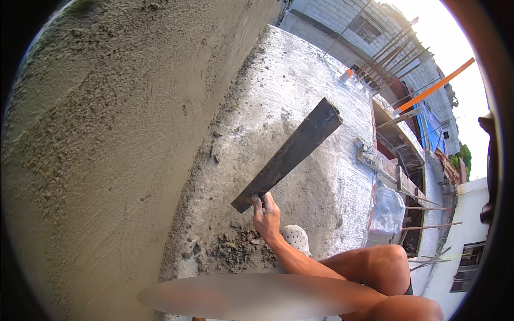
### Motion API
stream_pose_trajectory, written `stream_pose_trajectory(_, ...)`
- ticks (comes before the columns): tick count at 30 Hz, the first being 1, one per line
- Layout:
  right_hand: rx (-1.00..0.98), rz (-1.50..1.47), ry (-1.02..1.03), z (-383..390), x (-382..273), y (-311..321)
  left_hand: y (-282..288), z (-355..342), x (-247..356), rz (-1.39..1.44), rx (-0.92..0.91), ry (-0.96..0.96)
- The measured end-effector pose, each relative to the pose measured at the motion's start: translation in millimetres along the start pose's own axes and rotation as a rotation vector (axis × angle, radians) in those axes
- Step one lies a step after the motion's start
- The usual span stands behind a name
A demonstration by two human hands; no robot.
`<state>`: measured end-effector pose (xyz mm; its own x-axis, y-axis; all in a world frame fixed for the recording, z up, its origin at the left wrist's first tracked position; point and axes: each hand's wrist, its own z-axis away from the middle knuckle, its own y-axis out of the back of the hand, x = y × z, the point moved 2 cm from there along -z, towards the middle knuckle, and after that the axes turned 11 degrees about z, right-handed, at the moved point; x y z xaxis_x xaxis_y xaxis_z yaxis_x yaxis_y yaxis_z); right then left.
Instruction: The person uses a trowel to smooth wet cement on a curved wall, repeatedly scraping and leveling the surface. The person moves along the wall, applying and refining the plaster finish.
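Observation:
My right hand (pixel 266 216) pinches the near end of a long, flat, dark straightedge (pixel 294 150) between thumb and fingers. Its far end points up and away, tilted over the rough concrete ledge (pixel 289 69). Below that hand lies a crumbly heap of grey mortar (pixel 243 250), beside the toe of a white clog (pixel 294 236) with holes. A freshly plastered grey wall (pixel 118 134) rises at the left, rough in patches and smoother elsewhere. Another forearm runs into a blurred patch along the lower edge. My left hand's fingers and anything in them are hidden there.
My bent knees (pixel 393 262) fill the lower right. Past the ledge's right edge is a drop with timber framing (pixel 399 179). An orange pipe (pixel 436 85), a blue tarp (pixel 428 125) and thin poles stand farther off. An orange-topped container (pixel 347 75) sits at the far end.

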<state>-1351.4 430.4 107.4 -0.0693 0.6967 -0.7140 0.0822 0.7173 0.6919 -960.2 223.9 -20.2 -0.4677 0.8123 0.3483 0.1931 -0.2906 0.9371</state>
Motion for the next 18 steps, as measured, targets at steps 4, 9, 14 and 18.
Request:
stream_pose_trajectory(4, -0.067, 0.326, -0.241, -59.1, 43.5, 33.7, 8.9, -2.0, 0.9, 0.022, -0.136, 0.040)
stream_pose_trajectory(9, -0.513, 0.656, -0.529, -57.9, 110.8, 44.9, 38.3, -26.5, 16.7, 0.007, -0.481, 0.258)
stream_pose_trajectory(14, -0.649, 0.628, -0.535, -57.1, 122.6, 61.2, 69.7, -37.4, 51.8, 0.234, -0.552, 0.519)
stream_pose_trajectory(18, -0.603, 0.486, -0.597, -73.1, 90.6, 114.3, 109.1, -1.2, 92.1, 0.339, -0.478, 0.461)
